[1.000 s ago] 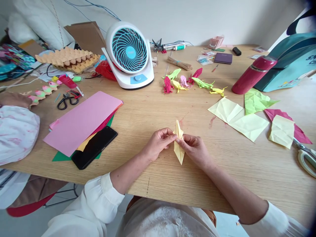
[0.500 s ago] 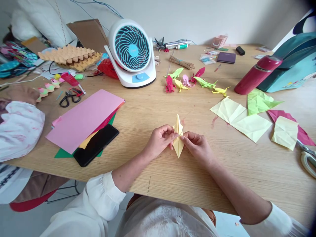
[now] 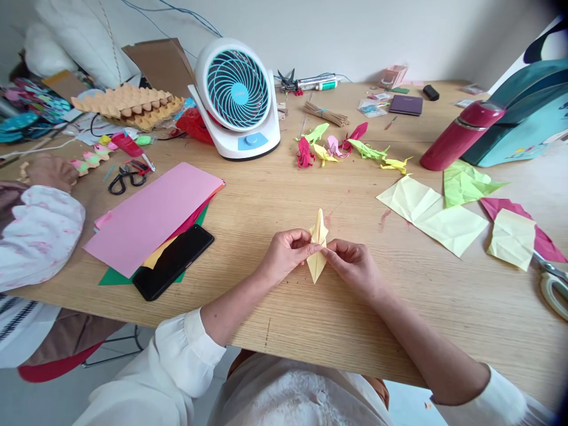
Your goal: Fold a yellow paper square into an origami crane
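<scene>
A pale yellow folded paper piece [image 3: 318, 248], long and pointed at both ends, stands upright just above the wooden table [image 3: 284, 319]. My left hand [image 3: 286, 254] pinches its left side with thumb and fingers. My right hand [image 3: 355, 266] pinches its right side at the same height. Both hands are closed on the paper, fingertips almost meeting at its middle.
A black phone [image 3: 174, 261] lies on a stack of coloured sheets topped by pink paper [image 3: 151, 216]. Finished paper figures [image 3: 341, 148] sit behind, near a white fan [image 3: 239, 97]. Creased sheets [image 3: 432, 214], a red flask [image 3: 459, 133] and scissors [image 3: 552, 284] lie right. Another person's sleeve [image 3: 35, 234] is at left.
The yellow piece has been shifted a little upward and away between my fingers, so less of its lower point shows below my hands. My hands keep their pinch.
</scene>
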A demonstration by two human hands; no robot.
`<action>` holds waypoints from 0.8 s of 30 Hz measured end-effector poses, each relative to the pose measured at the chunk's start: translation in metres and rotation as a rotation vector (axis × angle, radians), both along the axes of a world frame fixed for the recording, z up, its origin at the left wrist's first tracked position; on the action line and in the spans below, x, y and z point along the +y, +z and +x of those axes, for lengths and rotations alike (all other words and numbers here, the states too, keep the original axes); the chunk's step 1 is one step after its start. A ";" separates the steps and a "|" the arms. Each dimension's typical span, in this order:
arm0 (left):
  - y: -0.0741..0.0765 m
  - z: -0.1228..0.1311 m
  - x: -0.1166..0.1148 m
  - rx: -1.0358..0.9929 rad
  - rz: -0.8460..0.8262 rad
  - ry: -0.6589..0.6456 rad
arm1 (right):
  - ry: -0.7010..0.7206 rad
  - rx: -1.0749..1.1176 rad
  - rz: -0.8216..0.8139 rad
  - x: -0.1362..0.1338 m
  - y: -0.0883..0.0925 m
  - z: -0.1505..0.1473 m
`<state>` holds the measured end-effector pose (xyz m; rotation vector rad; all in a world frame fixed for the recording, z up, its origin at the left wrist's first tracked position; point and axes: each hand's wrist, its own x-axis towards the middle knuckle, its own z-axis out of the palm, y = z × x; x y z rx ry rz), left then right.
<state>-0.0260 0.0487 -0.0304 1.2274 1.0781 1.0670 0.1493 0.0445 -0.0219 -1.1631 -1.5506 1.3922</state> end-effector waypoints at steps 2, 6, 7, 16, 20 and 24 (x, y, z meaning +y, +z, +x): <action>-0.001 0.000 0.000 0.008 0.004 -0.009 | -0.017 -0.016 0.010 -0.001 -0.001 -0.001; -0.001 0.000 0.000 0.048 0.025 0.022 | -0.029 -0.044 0.016 -0.002 -0.005 -0.002; -0.001 0.000 0.000 0.052 0.030 0.036 | -0.021 -0.051 0.016 -0.002 -0.006 -0.002; 0.002 0.001 0.001 -0.030 -0.008 0.094 | 0.067 -0.099 -0.011 -0.001 -0.007 -0.001; 0.009 -0.006 0.007 -0.110 -0.035 0.173 | 0.135 -0.139 0.006 -0.004 -0.004 -0.002; 0.017 -0.015 0.012 -0.167 -0.093 0.078 | 0.180 -0.108 0.036 -0.005 -0.004 0.000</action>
